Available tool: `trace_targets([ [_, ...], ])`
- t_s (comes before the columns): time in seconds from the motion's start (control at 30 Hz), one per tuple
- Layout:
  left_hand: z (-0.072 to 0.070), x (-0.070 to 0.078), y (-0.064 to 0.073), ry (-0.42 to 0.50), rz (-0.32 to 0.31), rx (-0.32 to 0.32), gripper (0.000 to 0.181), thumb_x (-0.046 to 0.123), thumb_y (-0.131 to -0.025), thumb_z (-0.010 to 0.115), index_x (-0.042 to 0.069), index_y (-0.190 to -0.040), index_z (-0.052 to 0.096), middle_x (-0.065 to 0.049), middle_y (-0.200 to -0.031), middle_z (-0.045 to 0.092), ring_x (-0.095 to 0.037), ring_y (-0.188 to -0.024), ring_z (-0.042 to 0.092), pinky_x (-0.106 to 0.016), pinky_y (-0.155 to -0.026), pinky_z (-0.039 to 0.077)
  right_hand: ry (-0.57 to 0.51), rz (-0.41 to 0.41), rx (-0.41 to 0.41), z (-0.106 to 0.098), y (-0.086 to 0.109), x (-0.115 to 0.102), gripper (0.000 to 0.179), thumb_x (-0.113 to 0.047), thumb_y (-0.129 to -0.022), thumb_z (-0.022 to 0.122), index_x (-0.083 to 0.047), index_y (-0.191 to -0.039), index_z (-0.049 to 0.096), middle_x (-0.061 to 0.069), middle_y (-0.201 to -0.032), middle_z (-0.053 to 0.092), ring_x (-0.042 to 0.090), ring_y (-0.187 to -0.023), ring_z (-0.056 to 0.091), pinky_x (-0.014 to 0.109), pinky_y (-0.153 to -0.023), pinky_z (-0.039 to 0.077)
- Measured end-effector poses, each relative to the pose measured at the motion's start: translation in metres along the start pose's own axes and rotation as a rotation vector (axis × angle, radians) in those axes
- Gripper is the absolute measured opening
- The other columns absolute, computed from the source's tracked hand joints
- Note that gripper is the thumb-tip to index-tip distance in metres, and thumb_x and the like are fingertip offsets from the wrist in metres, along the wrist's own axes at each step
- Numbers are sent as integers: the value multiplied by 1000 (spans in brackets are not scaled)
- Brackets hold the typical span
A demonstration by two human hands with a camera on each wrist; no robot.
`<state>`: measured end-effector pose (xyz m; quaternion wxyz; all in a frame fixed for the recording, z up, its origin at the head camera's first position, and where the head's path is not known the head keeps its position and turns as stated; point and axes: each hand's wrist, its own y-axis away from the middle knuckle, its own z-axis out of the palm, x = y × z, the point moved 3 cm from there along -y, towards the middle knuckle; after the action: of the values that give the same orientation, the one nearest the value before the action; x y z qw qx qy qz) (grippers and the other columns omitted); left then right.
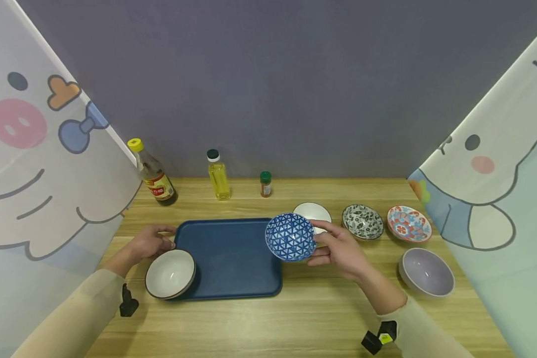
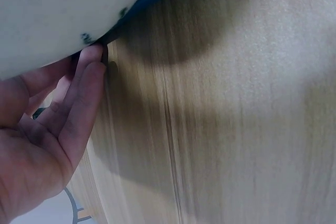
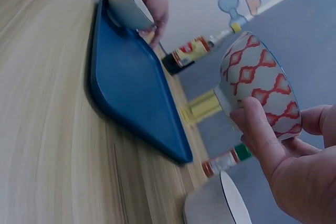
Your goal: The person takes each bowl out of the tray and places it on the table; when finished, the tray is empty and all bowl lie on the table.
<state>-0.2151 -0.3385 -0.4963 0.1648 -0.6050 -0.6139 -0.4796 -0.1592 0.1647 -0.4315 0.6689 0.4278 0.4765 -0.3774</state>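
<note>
My right hand (image 1: pixel 340 246) holds a small bowl (image 1: pixel 290 237) by its side above the right end of a blue tray (image 1: pixel 237 258). Blue and white triangles cover its inside; the outside (image 3: pixel 257 74) shows red diamonds on white. In the right wrist view, the thumb is at the rim and the fingers press against the outer wall. A white bowl (image 1: pixel 170 274) with a dark rim stands at the tray's front left corner. Beside it, my left hand (image 1: pixel 151 241) grips the tray's left edge; in the left wrist view the fingertips (image 2: pixel 93 53) meet that edge under the bowl.
Along the back stand a soy sauce bottle (image 1: pixel 158 183), an oil bottle (image 1: pixel 219 179) and a green-capped spice jar (image 1: pixel 265 185). Right of the tray are a white bowl (image 1: pixel 311 210), a black floral bowl (image 1: pixel 362 222), a red patterned bowl (image 1: pixel 409 223) and a lilac bowl (image 1: pixel 427 272).
</note>
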Motion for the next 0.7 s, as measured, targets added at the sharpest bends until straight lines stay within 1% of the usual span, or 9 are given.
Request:
trace_targets([
  [0.2,-1,1,1,-3,6,-3,57,-1,-93,69,-15,-143,46,-7,-88,73,-16,-73,67,-33,-61,56,31,-4,56,-23,19,-4,56,-9,-107,45,4,-158,27,26,-126,63,27,-88,77,46,-79,61],
  [0.33,-1,2,2,-5,17,-1,57,-2,-93,69,-16,-143,45,-10,-92,74,-16,-74,68,-33,-62,56,33,4,82,-37,30,-5,57,-8,-107,44,4,-159,25,18,-124,63,26,-87,77,45,-79,61],
  [0.47,-1,2,2,-5,2,3,57,-2,-93,68,-15,-144,45,-10,-93,74,-16,-74,68,-33,-62,56,35,1,97,-53,40,-3,57,-10,-108,44,4,-159,22,13,-123,62,25,-88,77,45,-81,61],
  [0.57,0,2,2,2,-6,1,57,-2,-93,68,-15,-144,45,-8,-90,74,-15,-72,67,-32,-61,55,45,-7,123,-64,50,0,56,-11,-109,44,2,-159,23,14,-125,59,25,-88,76,45,-82,61],
  [0.7,-1,2,2,9,4,-8,58,-2,-93,67,-17,-144,43,-7,-89,74,-15,-72,67,-32,-60,55,64,-10,182,-76,63,5,56,-10,-108,43,-1,-160,25,17,-131,51,27,-88,76,45,-82,61],
])
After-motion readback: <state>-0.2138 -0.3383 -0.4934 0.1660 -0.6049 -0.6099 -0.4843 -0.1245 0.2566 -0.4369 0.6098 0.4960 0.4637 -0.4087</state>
